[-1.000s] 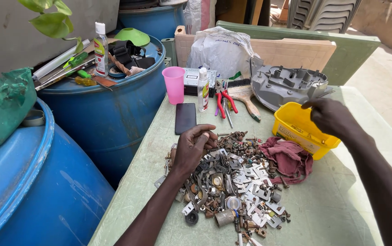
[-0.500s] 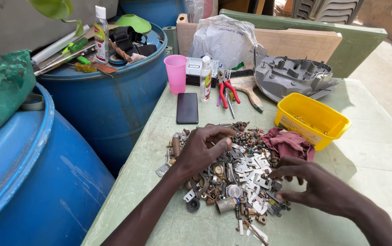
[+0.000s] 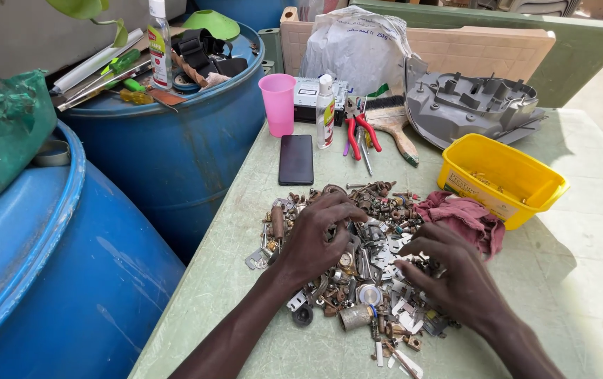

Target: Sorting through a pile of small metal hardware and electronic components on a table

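A heap of small metal parts [image 3: 368, 263], bolts, washers, brackets and plates, lies on the pale green table [image 3: 245, 295]. My left hand [image 3: 315, 235] rests palm down on the left half of the heap, fingers spread among the pieces. My right hand [image 3: 452, 270] lies flat on the right half, fingers pointing left into the parts. Neither hand visibly grips a piece. A dark red rag [image 3: 466, 217] sits at the heap's right edge, touching a yellow plastic tub [image 3: 501, 175].
Behind the heap lie a black phone [image 3: 296, 158], a pink cup [image 3: 277, 104], a white bottle [image 3: 325, 111], red-handled pliers [image 3: 359, 130], a brush [image 3: 394, 130] and a grey plastic housing [image 3: 473, 109]. Two blue drums [image 3: 175, 151] stand along the table's left side, one holding tools.
My right hand came away from the yellow tub and down onto the right side of the heap. My left hand stayed on the pile. The view moved closer.
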